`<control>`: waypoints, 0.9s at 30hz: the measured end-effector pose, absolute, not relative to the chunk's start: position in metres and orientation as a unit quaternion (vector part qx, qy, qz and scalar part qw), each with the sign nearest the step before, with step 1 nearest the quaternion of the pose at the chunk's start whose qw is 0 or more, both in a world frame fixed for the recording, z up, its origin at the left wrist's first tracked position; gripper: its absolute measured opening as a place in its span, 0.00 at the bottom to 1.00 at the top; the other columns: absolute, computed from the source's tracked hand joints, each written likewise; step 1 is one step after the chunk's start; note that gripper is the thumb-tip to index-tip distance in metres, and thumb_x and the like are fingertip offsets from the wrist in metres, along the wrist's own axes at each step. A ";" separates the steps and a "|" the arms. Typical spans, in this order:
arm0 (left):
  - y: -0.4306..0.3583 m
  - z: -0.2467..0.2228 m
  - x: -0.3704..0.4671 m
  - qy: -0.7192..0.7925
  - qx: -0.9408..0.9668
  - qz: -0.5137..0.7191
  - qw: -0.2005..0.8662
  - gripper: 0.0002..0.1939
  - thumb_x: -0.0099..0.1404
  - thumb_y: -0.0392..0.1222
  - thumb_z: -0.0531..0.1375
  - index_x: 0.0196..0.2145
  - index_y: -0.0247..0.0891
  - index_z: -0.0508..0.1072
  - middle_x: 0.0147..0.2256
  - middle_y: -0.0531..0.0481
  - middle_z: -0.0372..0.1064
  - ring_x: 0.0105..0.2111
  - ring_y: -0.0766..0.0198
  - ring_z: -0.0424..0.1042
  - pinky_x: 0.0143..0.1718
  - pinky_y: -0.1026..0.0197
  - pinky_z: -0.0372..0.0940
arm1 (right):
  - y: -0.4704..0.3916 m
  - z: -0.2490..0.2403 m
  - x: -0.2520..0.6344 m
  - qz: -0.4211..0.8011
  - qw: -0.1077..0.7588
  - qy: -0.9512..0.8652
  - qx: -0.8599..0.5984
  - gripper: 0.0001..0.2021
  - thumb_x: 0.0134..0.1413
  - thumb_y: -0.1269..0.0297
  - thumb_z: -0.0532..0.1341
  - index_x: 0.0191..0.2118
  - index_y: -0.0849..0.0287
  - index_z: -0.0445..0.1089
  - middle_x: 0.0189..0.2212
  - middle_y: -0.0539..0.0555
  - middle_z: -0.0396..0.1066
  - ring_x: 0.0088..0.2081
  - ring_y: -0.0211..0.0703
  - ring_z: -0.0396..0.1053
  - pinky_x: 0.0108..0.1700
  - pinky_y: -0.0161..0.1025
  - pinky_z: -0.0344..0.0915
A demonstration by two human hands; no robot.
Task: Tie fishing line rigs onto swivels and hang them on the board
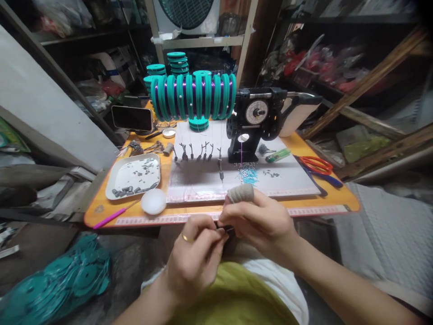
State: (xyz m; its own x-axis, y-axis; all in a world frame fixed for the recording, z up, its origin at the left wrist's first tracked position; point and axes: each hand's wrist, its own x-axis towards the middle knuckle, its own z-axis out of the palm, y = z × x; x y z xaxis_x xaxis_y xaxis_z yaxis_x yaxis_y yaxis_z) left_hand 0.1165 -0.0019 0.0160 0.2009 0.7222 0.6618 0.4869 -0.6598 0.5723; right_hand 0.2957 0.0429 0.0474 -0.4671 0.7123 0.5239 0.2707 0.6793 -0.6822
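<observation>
Together, both hands (227,243) below table edge (203,216)

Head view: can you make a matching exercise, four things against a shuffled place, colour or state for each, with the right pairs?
1. phone
2. tray
3. ring
4. thin tool

A. on the left hand
B. pink-handled
C. propped up
D. holding small dark pieces

Pairs: 1-C, 2-D, 3-A, 4-B

Dark shelves (318,74) behind orange table (348,196).
</observation>
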 end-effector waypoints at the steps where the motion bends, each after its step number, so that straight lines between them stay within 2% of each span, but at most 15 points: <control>1: -0.002 0.014 0.117 0.365 0.794 0.484 0.048 0.10 0.62 0.24 0.59 0.38 0.35 0.73 0.34 0.45 0.70 0.34 0.62 0.72 0.36 0.61 0.69 | 0.045 0.048 0.293 0.250 0.426 -0.813 -0.310 0.07 0.64 0.69 0.59 0.37 0.59 0.75 0.31 0.53 0.67 0.30 0.36 0.68 0.31 0.33 0.67; 3: -0.002 0.013 0.117 0.314 0.828 0.464 -0.002 0.13 0.61 0.22 0.59 0.41 0.34 0.73 0.37 0.42 0.74 0.33 0.61 0.73 0.35 0.60 0.69 | 0.048 0.048 0.291 0.227 0.423 -0.815 -0.324 0.06 0.63 0.70 0.60 0.36 0.59 0.75 0.29 0.52 0.67 0.29 0.36 0.67 0.30 0.33 0.66; 4: -0.002 0.014 0.117 0.307 0.831 0.464 0.022 0.13 0.61 0.22 0.59 0.41 0.34 0.72 0.38 0.41 0.75 0.34 0.60 0.74 0.36 0.59 0.69 | 0.049 0.047 0.291 0.215 0.421 -0.819 -0.327 0.06 0.63 0.71 0.60 0.36 0.59 0.74 0.29 0.52 0.67 0.28 0.36 0.67 0.30 0.33 0.66; 6: -0.001 0.017 0.116 0.343 0.791 0.479 0.165 0.10 0.62 0.24 0.59 0.37 0.35 0.73 0.37 0.43 0.75 0.36 0.60 0.75 0.38 0.60 0.69 | 0.049 0.046 0.295 0.195 0.428 -0.830 -0.301 0.06 0.63 0.71 0.58 0.38 0.59 0.73 0.30 0.53 0.69 0.29 0.37 0.67 0.30 0.34 0.67; 8: 0.000 0.021 0.114 0.396 0.675 0.487 0.389 0.05 0.63 0.29 0.61 0.30 0.36 0.72 0.35 0.45 0.74 0.36 0.61 0.74 0.38 0.62 0.68 | 0.048 0.045 0.300 0.208 0.412 -0.853 -0.242 0.06 0.63 0.71 0.57 0.38 0.58 0.72 0.30 0.52 0.69 0.28 0.38 0.67 0.30 0.35 0.67; 11: 0.001 0.025 0.113 0.384 0.450 0.462 0.661 0.10 0.62 0.40 0.65 0.26 0.35 0.72 0.33 0.47 0.71 0.32 0.65 0.70 0.33 0.66 0.64 | 0.046 0.046 0.306 0.264 0.343 -0.881 -0.194 0.05 0.60 0.70 0.59 0.34 0.56 0.71 0.25 0.48 0.68 0.25 0.36 0.66 0.27 0.34 0.65; 13: 0.001 0.026 0.114 0.351 0.343 0.449 0.746 0.11 0.59 0.42 0.68 0.25 0.34 0.72 0.29 0.50 0.69 0.29 0.69 0.66 0.30 0.68 0.60 | 0.046 0.047 0.306 0.279 0.326 -0.880 -0.203 0.04 0.58 0.70 0.61 0.32 0.56 0.71 0.24 0.48 0.69 0.23 0.35 0.66 0.24 0.33 0.65; 16: 0.001 0.025 0.117 0.332 0.284 0.445 0.782 0.12 0.56 0.42 0.70 0.26 0.33 0.73 0.27 0.52 0.65 0.28 0.70 0.63 0.30 0.69 0.59 | 0.047 0.049 0.305 0.256 0.358 -0.880 -0.176 0.03 0.57 0.67 0.63 0.32 0.57 0.72 0.27 0.52 0.72 0.25 0.37 0.69 0.23 0.34 0.65; 18: 0.002 0.024 0.117 0.335 0.312 0.447 0.769 0.12 0.58 0.43 0.69 0.26 0.33 0.72 0.29 0.51 0.65 0.29 0.70 0.63 0.31 0.68 0.60 | 0.046 0.051 0.306 0.252 0.361 -0.880 -0.177 0.04 0.59 0.66 0.63 0.33 0.59 0.72 0.26 0.52 0.71 0.25 0.37 0.69 0.24 0.34 0.65; 20: 0.002 0.022 0.117 0.360 0.408 0.463 0.699 0.12 0.60 0.43 0.67 0.25 0.34 0.71 0.33 0.49 0.65 0.31 0.68 0.65 0.32 0.66 0.62 | 0.043 0.053 0.306 0.287 0.328 -0.873 -0.219 0.05 0.61 0.65 0.62 0.34 0.59 0.72 0.26 0.49 0.69 0.25 0.36 0.68 0.27 0.32 0.66; 22: 0.000 0.020 0.116 0.404 0.553 0.493 0.536 0.09 0.63 0.37 0.64 0.26 0.35 0.71 0.35 0.47 0.65 0.34 0.65 0.68 0.36 0.64 0.65 | 0.041 0.053 0.304 0.312 0.322 -0.855 -0.262 0.04 0.63 0.66 0.61 0.37 0.57 0.72 0.27 0.47 0.69 0.28 0.36 0.69 0.30 0.32 0.67; 24: -0.002 0.016 0.116 0.422 0.683 0.510 0.308 0.05 0.63 0.30 0.62 0.30 0.35 0.72 0.36 0.47 0.65 0.37 0.63 0.69 0.39 0.63 0.67 | 0.041 0.051 0.300 0.296 0.366 -0.836 -0.282 0.06 0.65 0.68 0.58 0.40 0.57 0.72 0.30 0.50 0.70 0.31 0.38 0.69 0.33 0.34 0.68; 27: -0.003 0.012 0.117 0.366 0.788 0.492 0.048 0.09 0.62 0.23 0.59 0.38 0.33 0.73 0.34 0.45 0.68 0.34 0.63 0.71 0.36 0.62 0.69 | 0.044 0.048 0.292 0.258 0.401 -0.824 -0.308 0.07 0.65 0.70 0.57 0.39 0.59 0.73 0.33 0.54 0.68 0.33 0.39 0.69 0.34 0.36 0.67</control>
